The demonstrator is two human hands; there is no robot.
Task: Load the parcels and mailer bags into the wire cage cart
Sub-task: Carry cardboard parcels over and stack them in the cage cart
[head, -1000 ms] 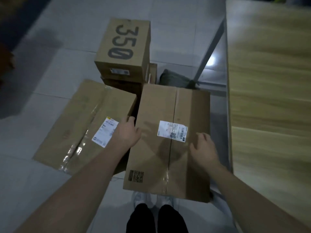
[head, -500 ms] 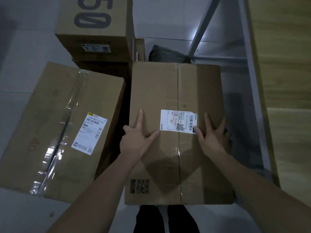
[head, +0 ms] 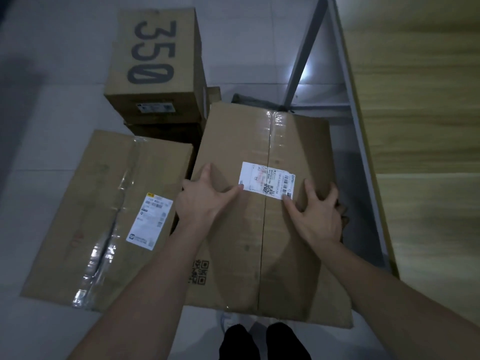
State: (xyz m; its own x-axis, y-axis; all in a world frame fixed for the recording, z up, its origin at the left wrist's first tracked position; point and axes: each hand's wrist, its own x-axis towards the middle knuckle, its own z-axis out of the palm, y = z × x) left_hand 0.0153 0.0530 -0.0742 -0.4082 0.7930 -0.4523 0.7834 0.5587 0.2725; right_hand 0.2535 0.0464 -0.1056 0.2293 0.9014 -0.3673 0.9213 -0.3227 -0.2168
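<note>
Four cardboard parcels: the centre box (head: 259,141) beside the table (head: 415,126), a flat box (head: 104,203) to its left, the "350" box (head: 153,55) stacked on a fourth (head: 166,131); one dark mailer bag (head: 249,101) behind; left hand (head: 205,201) and right hand (head: 317,216) grip the centre box's side edges, having lain flatter on top half a second ago.

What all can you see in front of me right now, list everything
labelled box: one, brown, centre, under both hands
flat box: one, brown, white label, left of it
350 box: one, brown, atop a darker box, behind
dark bag: one, grey, behind labelled box
table: one, light wood, grey frame, right
floor: pale tiles
legs: two, black trousers, bottom edge
left hand: one, fingers over labelled box's left edge
right hand: one, fingers over its right edge
</note>
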